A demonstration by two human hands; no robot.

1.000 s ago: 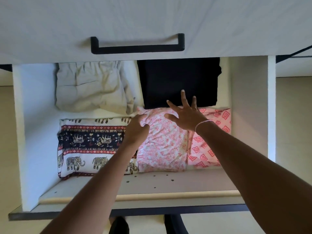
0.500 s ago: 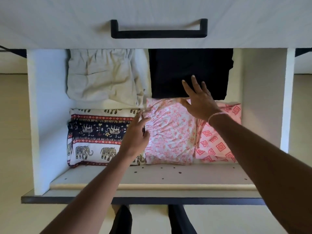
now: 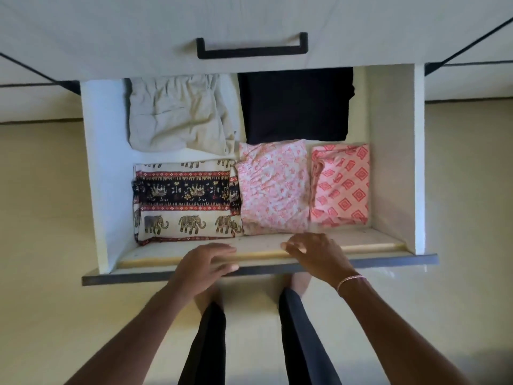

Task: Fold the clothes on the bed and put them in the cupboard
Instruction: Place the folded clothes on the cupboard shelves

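1. Cupboard front (image 3: pixel 249 18): pale panel across the top of view, hanging over the back of the drawer.
2. Floor (image 3: pixel 41 218): beige, seen either side of the drawer and beneath it.
3. Drawer (image 3: pixel 105 176): pulled out toward the person, with white walls and a dark front edge. Wooden rail (image 3: pixel 374 248) along the front. Five folded garments inside, two at the back and three in front.
4. Legs (image 3: pixel 206 343): dark trousers, standing just below the drawer front.
5. Black garment (image 3: pixel 294 107): back right, folded flat, far edge hidden under the cupboard front.
6. Beige garment (image 3: pixel 177 115): back left, rumpled fold, just beside the black one.
7. Elephant-print garment (image 3: pixel 186 201): front left, folded, touching the floral piece on its right.
8. Pink floral garment (image 3: pixel 273 187): front middle, back edge touching the black garment.
9. Pink diamond-print garment (image 3: pixel 341 184): front right, just beside the floral piece, apart from the right wall.
10. Left hand (image 3: pixel 206 263): laid over the front rail and dark edge, fingers loosely straight, grip released, no cloth held.
11. Right hand (image 3: pixel 316 254): resting on the front rail near the floral piece, fingers relaxed, grip released, clear of the clothes.
12. Handle (image 3: pixel 251 52): black bar on the cupboard front.
13. Bracelet (image 3: pixel 350 280): thin, pale, on the right wrist.
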